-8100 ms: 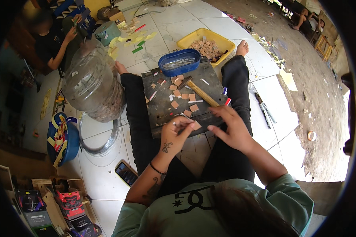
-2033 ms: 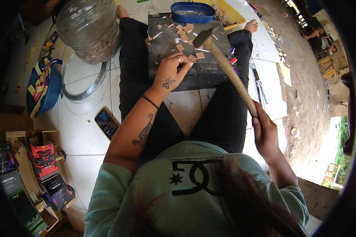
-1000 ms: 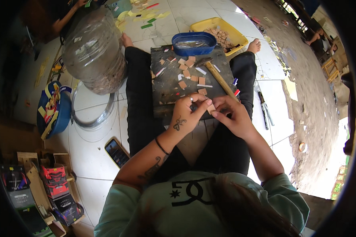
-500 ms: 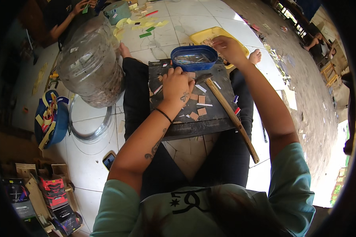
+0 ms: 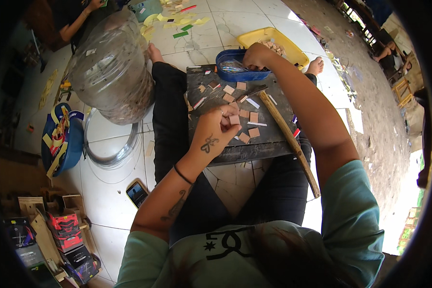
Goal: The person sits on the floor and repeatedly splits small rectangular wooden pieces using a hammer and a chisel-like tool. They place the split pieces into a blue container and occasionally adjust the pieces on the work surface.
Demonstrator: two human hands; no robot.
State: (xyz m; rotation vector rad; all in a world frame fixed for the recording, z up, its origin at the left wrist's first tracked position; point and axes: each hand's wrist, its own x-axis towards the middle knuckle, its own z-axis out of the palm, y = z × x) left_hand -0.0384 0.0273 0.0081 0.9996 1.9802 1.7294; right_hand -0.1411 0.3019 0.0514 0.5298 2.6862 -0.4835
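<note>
While the right hand (image 5: 257, 55) reaches into the blue tub (image 5: 242, 76), left hand (image 5: 213, 132): thumb and fingers pinching a tan square (image 5: 234, 119), above the dark board (image 5: 271, 138)
Right grip: fingertips hidden; cannot tell whether they hold anything
Blue tub: at board's far edge, thin pieces (image 5: 231, 67) inside
Loose squares (image 5: 254, 117): scattered on the board
Hammer (image 5: 289, 143): head on board, handle running past the near edge
Yellow basin (image 5: 300, 58): just beyond blue tub, more squares (image 5: 275, 46) inside
</note>
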